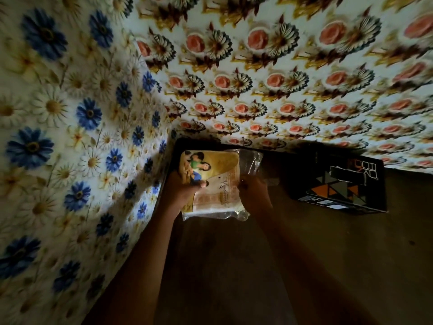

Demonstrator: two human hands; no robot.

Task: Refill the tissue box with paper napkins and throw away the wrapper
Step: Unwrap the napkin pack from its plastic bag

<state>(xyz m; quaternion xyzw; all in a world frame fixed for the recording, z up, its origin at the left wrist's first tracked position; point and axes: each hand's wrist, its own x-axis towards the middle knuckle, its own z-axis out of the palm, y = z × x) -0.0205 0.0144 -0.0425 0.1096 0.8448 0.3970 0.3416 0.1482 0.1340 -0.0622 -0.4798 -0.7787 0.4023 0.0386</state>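
A pack of paper napkins (219, 181) in a clear plastic wrapper with a yellow printed picture is held up over a dark table. My left hand (181, 192) grips its left side, thumb on the print. My right hand (253, 191) grips the right edge, where loose clear wrapper (251, 160) sticks up. Behind the pack lies a dark flat tray or box (180, 144), mostly hidden. I cannot tell whether it is the tissue box.
A black box with orange and grey triangles (339, 186) stands to the right on the dark table (257, 266). Flower-patterned walls close in on the left (70, 137) and behind (304, 78). The scene is dim.
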